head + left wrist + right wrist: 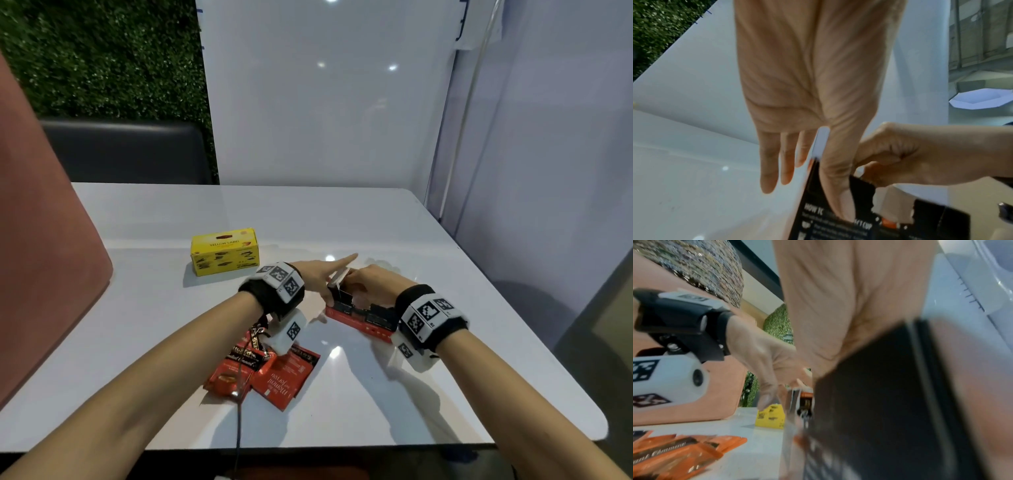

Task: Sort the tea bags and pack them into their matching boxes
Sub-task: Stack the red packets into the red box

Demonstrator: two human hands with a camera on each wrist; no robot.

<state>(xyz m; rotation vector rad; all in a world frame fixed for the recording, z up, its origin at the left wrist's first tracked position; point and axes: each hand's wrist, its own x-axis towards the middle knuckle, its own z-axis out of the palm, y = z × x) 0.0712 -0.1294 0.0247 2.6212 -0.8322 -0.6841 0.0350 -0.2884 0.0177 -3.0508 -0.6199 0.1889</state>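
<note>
A red-and-black tea box point(363, 318) lies open on the white table point(342, 222), right of centre. My left hand point(337, 270) reaches over its left end with straight fingers; the thumb point(840, 203) presses on the box's black printed panel point(818, 220), and a white flap point(339, 275) stands between thumb and fingers. My right hand point(356, 281) is curled at the box opening and pinches a torn black flap point(861, 190). Several red tea bags point(274, 373) lie heaped under my left wrist. A closed yellow box point(224, 251) stands behind them.
A pink rounded panel point(41, 240) overhangs the table's left side. A dark seat back point(130, 150) and a white wall panel point(325, 102) stand behind the table. A thin black cable point(238, 428) hangs from my left wrist across the tea bags.
</note>
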